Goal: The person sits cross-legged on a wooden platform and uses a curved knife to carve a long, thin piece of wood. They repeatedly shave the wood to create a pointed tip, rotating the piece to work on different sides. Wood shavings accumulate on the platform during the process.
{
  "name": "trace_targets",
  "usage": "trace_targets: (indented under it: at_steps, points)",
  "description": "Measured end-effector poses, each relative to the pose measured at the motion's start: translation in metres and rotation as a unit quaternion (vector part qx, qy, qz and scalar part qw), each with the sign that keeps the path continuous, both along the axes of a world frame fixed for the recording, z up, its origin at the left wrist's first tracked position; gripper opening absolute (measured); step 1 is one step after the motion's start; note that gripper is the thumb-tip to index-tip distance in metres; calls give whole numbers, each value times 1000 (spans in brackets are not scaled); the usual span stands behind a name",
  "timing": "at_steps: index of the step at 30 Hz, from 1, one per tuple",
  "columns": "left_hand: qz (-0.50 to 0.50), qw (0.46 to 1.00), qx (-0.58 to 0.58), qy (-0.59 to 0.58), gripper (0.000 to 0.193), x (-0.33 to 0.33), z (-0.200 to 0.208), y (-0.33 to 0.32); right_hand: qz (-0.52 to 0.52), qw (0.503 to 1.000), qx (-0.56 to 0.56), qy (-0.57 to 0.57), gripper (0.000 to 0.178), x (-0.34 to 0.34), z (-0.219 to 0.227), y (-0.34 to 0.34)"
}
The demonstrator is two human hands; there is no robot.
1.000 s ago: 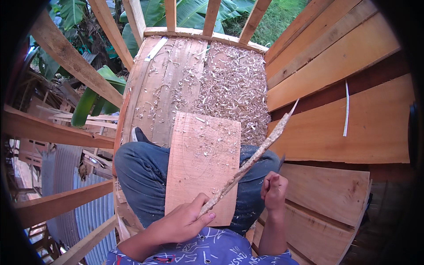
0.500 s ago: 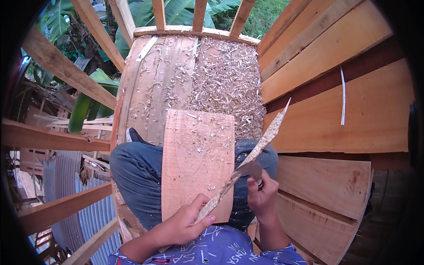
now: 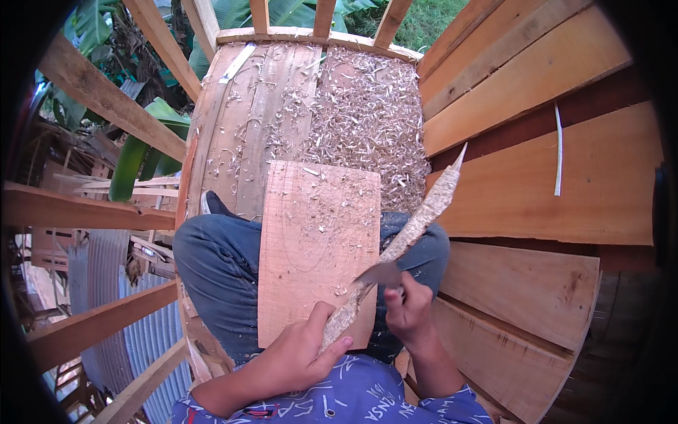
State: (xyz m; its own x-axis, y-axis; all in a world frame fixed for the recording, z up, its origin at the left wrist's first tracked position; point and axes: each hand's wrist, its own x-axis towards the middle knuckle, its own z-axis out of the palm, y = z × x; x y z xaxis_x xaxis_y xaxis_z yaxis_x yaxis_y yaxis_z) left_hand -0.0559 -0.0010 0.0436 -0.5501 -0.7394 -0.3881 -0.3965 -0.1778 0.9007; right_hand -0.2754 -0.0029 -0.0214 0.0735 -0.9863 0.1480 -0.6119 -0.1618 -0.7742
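Nearest me, below the patterned blue shirt, the left hand has its fingers wrapped snugly round the lower end of a rough, pale stick. The right hand is curled into a fist about the mostly hidden handle of a broad-bladed tool. The blade lies across the stick, not far above the left hand; whether its edge bites, I can't tell. The stick slants away over a wooden board on the lap, its tapered tip reaching past the right knee.

To my eye, good cutting here wants a low blade angle, thin strokes directed toward the tip, and the left thumb tucked well behind the edge. Resting the stick firmly against the board would probably steady it, and the right knee, in jeans, is best kept out of the stroke's line.

Farther off, curled shavings cover much of the planks, and beyond the wooden railing stand big green leaves.
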Motion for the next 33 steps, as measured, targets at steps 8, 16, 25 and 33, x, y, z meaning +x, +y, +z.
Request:
trace_targets:
  at_steps: [8,16,25,33]
  points:
    - [4,994,104,-16,40,4,7,5,-65,997,40,31,41,-20,4,-13]
    - [3,1000,25,-2,42,2,-4,4,55,998,-29,30,42,-9,-1,-10]
    - [26,996,90,5,42,5,0,0,-55,996,62,-24,32,-16,4,-16]
    - [32,996,84,-14,42,5,0,-8,7,997,81,-18,24,-7,-2,-14]
